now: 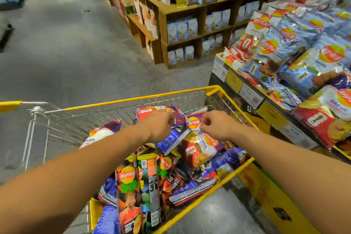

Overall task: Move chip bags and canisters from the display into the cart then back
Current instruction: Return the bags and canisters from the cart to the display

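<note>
chip bags [197, 144] and canisters [150, 186] lie in the cart [133, 99], display [303, 53] to its right.

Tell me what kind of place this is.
Most likely a supermarket or warehouse store aisle. A yellow-rimmed wire cart full of snacks stands beside a display piled with chip bags, price tags line its edge, and wooden shelves behind hold more packaged goods.

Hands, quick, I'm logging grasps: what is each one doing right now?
Left hand: fingers curled, pinching the purple chip bag in the cart.
Right hand: fingers curled; what it holds cannot be told.
</note>
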